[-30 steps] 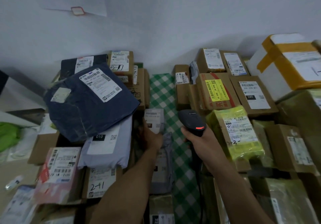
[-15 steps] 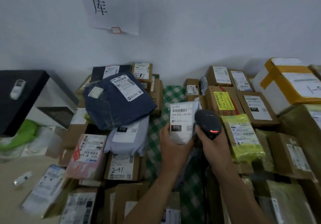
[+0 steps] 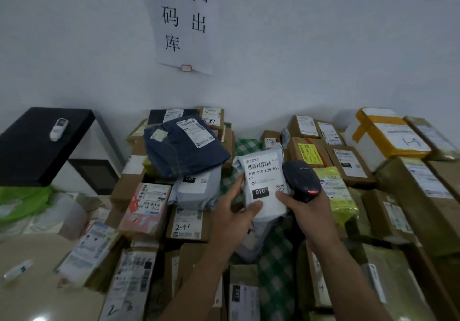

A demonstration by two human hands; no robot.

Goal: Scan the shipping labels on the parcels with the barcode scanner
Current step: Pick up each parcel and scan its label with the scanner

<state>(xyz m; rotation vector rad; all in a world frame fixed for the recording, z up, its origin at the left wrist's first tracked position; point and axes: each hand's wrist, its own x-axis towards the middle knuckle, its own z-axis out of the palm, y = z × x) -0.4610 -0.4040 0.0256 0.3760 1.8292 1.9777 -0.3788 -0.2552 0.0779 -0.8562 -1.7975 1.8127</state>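
Observation:
My left hand (image 3: 234,217) grips a small white parcel (image 3: 265,183) from below, thumb on its front, holding it up with its shipping label facing me; the label reads 010-010-L30-551 with a black 010 tag. My right hand (image 3: 307,212) grips the black barcode scanner (image 3: 300,180), whose red light glows, right beside the parcel's right edge, and its thumb touches the parcel's lower right corner. Below the parcel lie grey mailers on a green checked cloth (image 3: 273,266).
Cardboard boxes and mailers are stacked left and right of the cloth strip: a dark blue bag (image 3: 184,154) on the left pile, a yellow-green bag (image 3: 336,191) and a white foam box with yellow tape (image 3: 383,136) on the right. A black cabinet (image 3: 37,144) stands far left, a paper sign (image 3: 185,22) hangs on the wall.
My left hand picked the white parcel out of the middle strip and raised it label up. The right hand brought the scanner beside it. The camera tilted upward.

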